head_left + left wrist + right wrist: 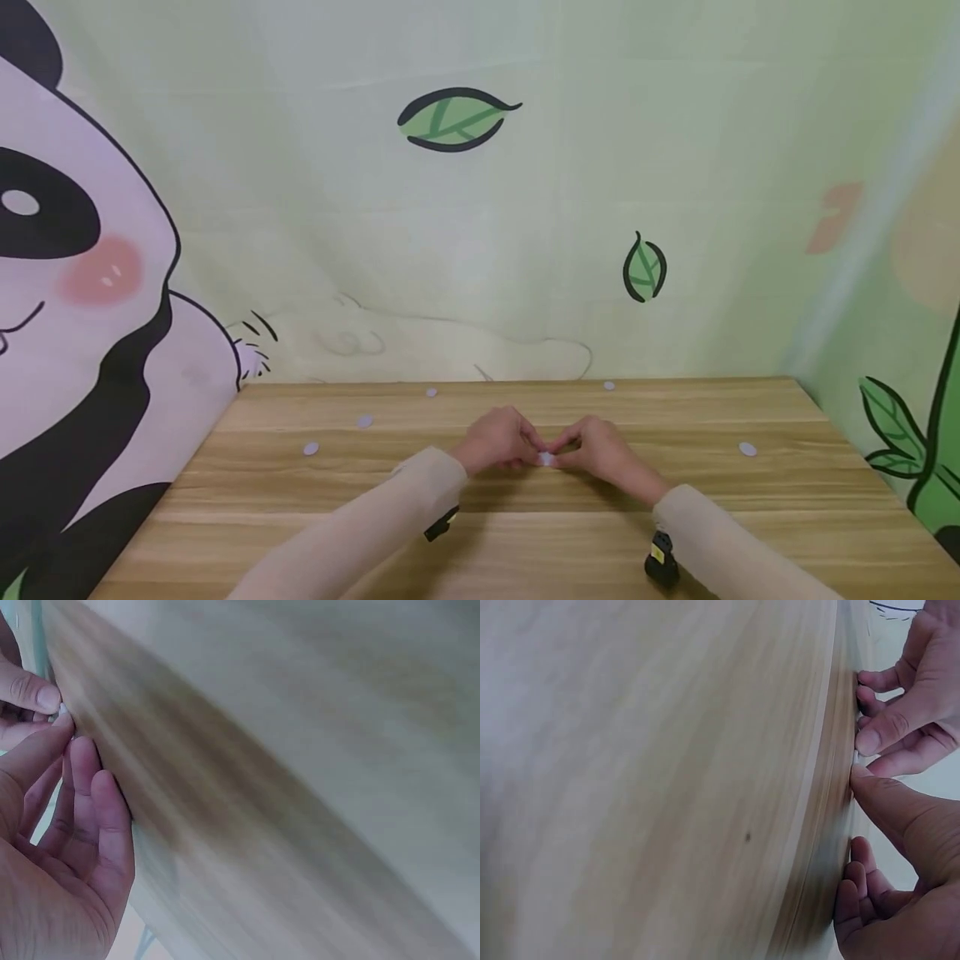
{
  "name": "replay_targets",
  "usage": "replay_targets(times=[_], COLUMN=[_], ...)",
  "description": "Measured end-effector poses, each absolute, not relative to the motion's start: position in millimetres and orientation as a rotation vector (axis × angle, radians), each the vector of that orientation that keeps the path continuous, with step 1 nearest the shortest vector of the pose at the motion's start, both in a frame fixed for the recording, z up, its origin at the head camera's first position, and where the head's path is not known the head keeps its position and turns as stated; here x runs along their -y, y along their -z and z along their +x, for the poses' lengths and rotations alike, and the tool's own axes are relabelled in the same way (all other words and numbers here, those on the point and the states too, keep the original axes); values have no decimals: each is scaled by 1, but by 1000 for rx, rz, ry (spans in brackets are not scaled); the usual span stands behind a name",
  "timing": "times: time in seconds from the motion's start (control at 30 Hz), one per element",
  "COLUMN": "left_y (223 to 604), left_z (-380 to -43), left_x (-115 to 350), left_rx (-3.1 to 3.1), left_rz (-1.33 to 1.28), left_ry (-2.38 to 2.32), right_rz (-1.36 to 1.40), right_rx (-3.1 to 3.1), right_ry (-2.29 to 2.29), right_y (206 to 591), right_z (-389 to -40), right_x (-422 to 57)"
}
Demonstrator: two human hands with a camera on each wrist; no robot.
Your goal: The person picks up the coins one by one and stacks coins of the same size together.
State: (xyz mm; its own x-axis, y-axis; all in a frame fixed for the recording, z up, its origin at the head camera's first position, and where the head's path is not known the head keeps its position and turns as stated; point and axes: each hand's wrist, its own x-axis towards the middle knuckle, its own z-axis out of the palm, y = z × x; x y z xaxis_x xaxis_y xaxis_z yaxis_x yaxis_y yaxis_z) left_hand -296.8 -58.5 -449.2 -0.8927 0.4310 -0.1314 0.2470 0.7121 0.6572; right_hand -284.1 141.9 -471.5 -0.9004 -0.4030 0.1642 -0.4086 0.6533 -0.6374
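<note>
A small white disc point(546, 458) sits at the middle of the wooden table, between the fingertips of both hands. From its left side my left hand point(501, 437) pinches it with thumb and forefinger. Opposite, my right hand point(596, 450) pinches the other side. In the left wrist view, the left hand point(64, 862) has its other fingers loosely bent near the tabletop, and only a sliver of white shows at the thumb tips. The right wrist view has the right hand point(907, 877) with its thumb close to the left thumb; fingers hide most of the disc.
More white discs lie about the wooden table point(525, 550): one at the left point(311, 448), another just behind it point(364, 422), two near the back edge point(431, 392) and one at the right point(747, 448). A printed cloth backdrop point(525, 250) hangs behind the table.
</note>
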Motion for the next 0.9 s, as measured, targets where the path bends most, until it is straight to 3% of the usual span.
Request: replay_targets(times=[0.9], left_y=[454], left_z=[-273], left_x=[89], left_rx=[-2521], left_rz=[497], left_ry=[-1187], right_rz=[840], right_rx=[2865], right_ry=[-1199], right_y=[466], right_z=[-270], right_x=[-120])
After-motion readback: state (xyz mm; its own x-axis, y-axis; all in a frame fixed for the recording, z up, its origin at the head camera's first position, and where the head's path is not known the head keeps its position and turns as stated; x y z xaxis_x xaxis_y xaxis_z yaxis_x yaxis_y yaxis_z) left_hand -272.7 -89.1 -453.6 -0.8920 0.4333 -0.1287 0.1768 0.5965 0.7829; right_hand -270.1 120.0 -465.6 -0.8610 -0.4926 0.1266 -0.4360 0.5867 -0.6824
